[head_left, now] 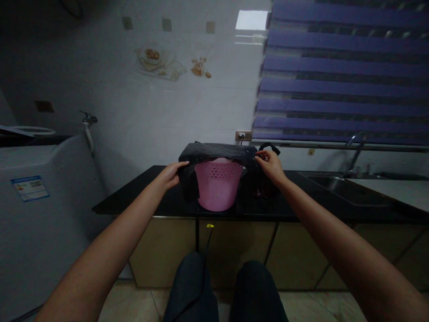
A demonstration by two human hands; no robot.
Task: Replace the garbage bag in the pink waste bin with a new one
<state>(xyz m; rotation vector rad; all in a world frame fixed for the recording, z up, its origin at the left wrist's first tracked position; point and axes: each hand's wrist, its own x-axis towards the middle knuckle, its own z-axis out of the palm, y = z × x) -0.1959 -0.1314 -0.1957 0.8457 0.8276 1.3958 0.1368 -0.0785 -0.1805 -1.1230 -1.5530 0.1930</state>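
A pink plastic bin (217,190) with a band of small holes near its rim stands upright on the black counter. Over its top and down its back and sides hangs a black plastic bag (217,151). At the left side, my left hand (172,174) pinches the bag's edge. My right hand (271,165) grips the bag on the right with thumb and fingertips. The inside of the bin is hidden by the bag. Just behind my right hand is a dark kettle-like object (267,190) with a black handle, partly covered by the hand and bag.
The dark counter (134,192) runs across above pale cabinets (164,250). To the right are a sink (338,190) and tap (357,154). A white washing machine (50,188) stands left, near a wall tap (89,120). Behind the bin is a socket (243,136).
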